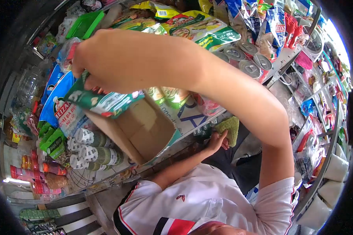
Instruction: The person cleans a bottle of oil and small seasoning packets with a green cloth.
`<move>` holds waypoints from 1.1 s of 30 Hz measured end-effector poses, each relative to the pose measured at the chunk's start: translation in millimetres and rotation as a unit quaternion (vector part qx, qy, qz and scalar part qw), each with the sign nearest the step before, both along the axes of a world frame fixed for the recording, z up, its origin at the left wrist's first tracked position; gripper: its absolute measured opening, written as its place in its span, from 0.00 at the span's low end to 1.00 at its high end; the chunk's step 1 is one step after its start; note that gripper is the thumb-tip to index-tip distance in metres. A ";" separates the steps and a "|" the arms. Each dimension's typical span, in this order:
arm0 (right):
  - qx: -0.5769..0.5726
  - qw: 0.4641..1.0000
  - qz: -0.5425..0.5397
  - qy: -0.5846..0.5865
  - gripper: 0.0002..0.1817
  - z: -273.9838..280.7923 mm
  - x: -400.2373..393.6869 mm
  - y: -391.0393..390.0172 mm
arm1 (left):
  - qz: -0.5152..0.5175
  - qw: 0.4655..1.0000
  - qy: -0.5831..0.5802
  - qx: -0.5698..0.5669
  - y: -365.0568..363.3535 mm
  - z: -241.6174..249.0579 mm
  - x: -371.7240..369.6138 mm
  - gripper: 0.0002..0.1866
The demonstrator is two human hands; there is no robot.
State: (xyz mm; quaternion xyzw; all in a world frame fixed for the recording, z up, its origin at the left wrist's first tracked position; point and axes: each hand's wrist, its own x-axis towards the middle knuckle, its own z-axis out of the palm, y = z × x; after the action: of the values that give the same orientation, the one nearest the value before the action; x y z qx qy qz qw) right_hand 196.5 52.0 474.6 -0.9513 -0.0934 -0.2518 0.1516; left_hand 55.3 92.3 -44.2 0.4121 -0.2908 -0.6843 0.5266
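Note:
My right arm reaches across the view to the upper left, where my right hand is bent down with its fingers closed on a glossy green printed packet. The packet overlaps the upper edge of an open cardboard box, whose bare brown inside shows. My left hand is low in front of my body, fingers closed around a folded green cloth. Beside the box's left wall stand several jars with white lids. A blue and white bag lies left of the packet.
Yellow and green food pouches and several cans crowd the back of the counter. A bright green tray sits at the upper left. Red-capped bottles stand at the left edge, and shelves of goods line the right.

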 end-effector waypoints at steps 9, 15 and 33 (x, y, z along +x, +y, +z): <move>-0.013 1.000 -0.001 -0.004 0.13 -24.9 28.9 -13.9 | 0.002 1.000 -0.002 -0.029 3.4 11.5 1.5 0.29; -0.071 0.996 -0.048 0.005 0.14 -29.5 30.9 -13.5 | -0.012 0.999 -0.030 -0.020 4.8 9.6 1.9 0.31; -0.185 0.973 -0.101 -0.091 0.08 -14.7 0.9 3.5 | 0.032 0.999 -0.012 -0.042 3.3 13.6 -3.4 0.29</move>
State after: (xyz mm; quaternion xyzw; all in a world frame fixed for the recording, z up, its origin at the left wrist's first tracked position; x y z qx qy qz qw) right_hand 197.4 55.6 459.9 -0.9403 -0.0550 -0.3301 -0.0623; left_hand 51.9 95.6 -30.6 0.4069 -0.3123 -0.6497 0.5611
